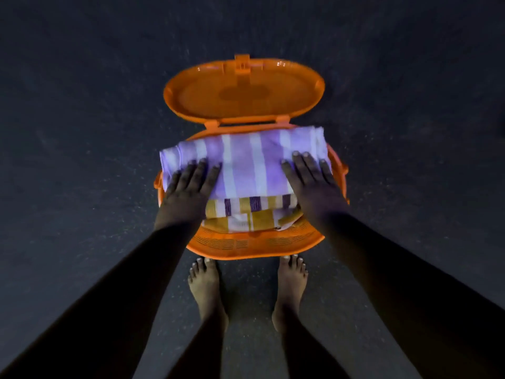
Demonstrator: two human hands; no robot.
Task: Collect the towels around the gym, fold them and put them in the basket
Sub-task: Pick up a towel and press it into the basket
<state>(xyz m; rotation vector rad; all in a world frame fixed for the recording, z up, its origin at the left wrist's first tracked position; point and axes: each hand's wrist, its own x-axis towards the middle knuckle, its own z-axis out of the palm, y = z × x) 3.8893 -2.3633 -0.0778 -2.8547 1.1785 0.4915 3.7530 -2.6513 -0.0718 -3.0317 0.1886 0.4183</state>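
Folded purple-striped towel (pixel 246 162) lies on top of a yellow-striped towel (pixel 246 214) in the orange basket (pixel 254 243), lid (pixel 243 91) swung open behind. Left hand (pixel 188 184) and right hand (pixel 308 176) press it flat, fingers straight, gripping nothing. Looks near done; maybe lid closing left. Bare feet (pixel 207 291) on dark floor (pixel 82 132).

Orange plastic basket (pixel 254 243) on dark floor, oval, slotted walls. Hinged lid (pixel 244 91) open, tipped back behind the rim. Purple towel (pixel 246 162) with white stripes, folded, lying flat across the top of the basket, ends overhanging the rim left and right. Beneath it, yellow towel (pixel 252 214) with white and purple blocks, folded, inside the basket, near edge showing below the purple one.
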